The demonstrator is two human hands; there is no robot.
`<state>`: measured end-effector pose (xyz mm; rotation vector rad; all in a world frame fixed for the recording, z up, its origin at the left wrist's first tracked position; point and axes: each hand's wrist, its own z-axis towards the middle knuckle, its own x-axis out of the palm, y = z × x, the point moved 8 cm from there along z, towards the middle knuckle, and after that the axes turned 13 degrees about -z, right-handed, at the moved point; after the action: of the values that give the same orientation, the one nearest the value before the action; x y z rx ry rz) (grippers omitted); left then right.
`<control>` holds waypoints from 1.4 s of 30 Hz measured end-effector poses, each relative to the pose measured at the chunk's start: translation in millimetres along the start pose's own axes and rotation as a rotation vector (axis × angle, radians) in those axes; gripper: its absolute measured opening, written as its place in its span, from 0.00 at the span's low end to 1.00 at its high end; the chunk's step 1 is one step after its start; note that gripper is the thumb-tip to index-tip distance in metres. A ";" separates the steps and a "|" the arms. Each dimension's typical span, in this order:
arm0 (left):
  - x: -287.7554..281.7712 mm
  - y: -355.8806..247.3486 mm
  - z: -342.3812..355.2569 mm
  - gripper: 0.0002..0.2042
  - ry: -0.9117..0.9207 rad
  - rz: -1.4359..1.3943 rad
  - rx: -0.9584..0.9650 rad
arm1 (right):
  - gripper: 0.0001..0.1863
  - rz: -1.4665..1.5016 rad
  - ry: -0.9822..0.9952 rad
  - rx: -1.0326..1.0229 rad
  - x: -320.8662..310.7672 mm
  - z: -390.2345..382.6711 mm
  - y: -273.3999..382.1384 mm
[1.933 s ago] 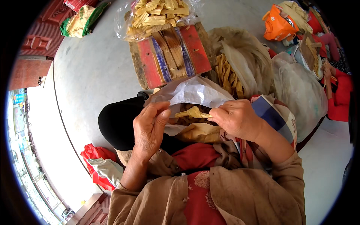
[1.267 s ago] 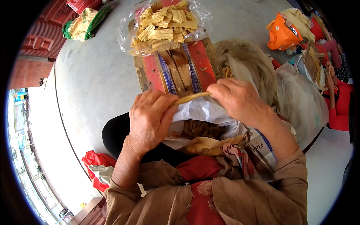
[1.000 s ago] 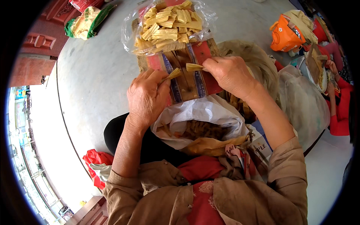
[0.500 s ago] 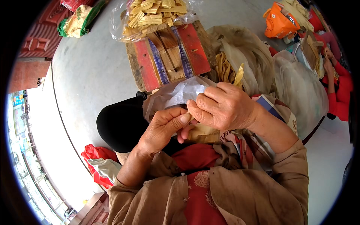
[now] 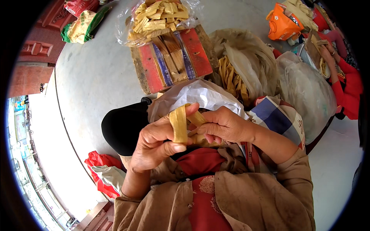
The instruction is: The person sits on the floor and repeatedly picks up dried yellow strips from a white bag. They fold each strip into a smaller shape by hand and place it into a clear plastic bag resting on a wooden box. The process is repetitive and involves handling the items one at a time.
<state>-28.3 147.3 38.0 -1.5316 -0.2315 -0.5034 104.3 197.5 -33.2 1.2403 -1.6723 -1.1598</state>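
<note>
A flat yellow-tan strip (image 5: 178,124), its exact material unclear, is bent into a loop in front of my lap. My left hand (image 5: 154,140) has it around the fingers, with the thumb below. My right hand (image 5: 229,125) pinches the strip's other end between thumb and fingers. Just beyond both hands, a whitish plastic sheet (image 5: 200,92) lies across my lap. Past that stands a wooden block with red panels (image 5: 198,57), with a narrow slot down its middle. On its far end rests a clear plastic bag (image 5: 122,32) of short folded yellow pieces (image 5: 162,17).
Right of the block, a large translucent bag (image 5: 254,57) holds long yellow strips (image 5: 231,77). Another cloudy plastic bag (image 5: 304,84) stands farther right, near a co-worker in red sleeves (image 5: 348,84). An orange basket (image 5: 284,23) sits at far right. A red bag (image 5: 102,163) lies at left.
A strip now shows looped around my left fingers; before, my hands were pinched together over a barely visible piece. My right hand has come down and my left hand has opened out somewhat.
</note>
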 end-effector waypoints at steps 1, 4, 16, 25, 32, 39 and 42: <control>12.1 -4.1 2.4 0.09 0.081 0.448 0.040 | 0.13 0.160 0.016 0.054 -0.1 -1.1 1.1; 40.1 0.4 3.4 0.09 0.152 1.255 0.257 | 0.14 0.197 0.047 0.085 -1.3 -2.5 2.1; 58.8 6.2 -0.6 0.10 0.235 1.487 0.417 | 0.13 0.397 0.113 0.162 -0.8 -11.6 7.6; 59.1 -8.0 -7.7 0.08 -0.031 1.608 0.707 | 0.09 0.787 -0.094 -0.032 -4.2 -1.9 -1.4; 37.6 -9.7 -12.0 0.09 -0.376 1.631 0.733 | 0.05 0.521 -0.015 -0.176 -6.6 -4.2 21.0; 35.0 -13.8 -9.0 0.12 -0.135 1.359 0.671 | 0.15 0.327 -0.294 -0.060 -23.3 -3.2 2.7; 45.2 5.7 -1.3 0.11 -0.087 1.602 0.482 | 0.25 0.186 -0.361 -0.154 -29.1 -0.3 4.6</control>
<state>13.8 138.2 53.1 -0.8551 0.7450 0.8396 110.7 226.1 -30.0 0.7946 -1.8706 -1.4262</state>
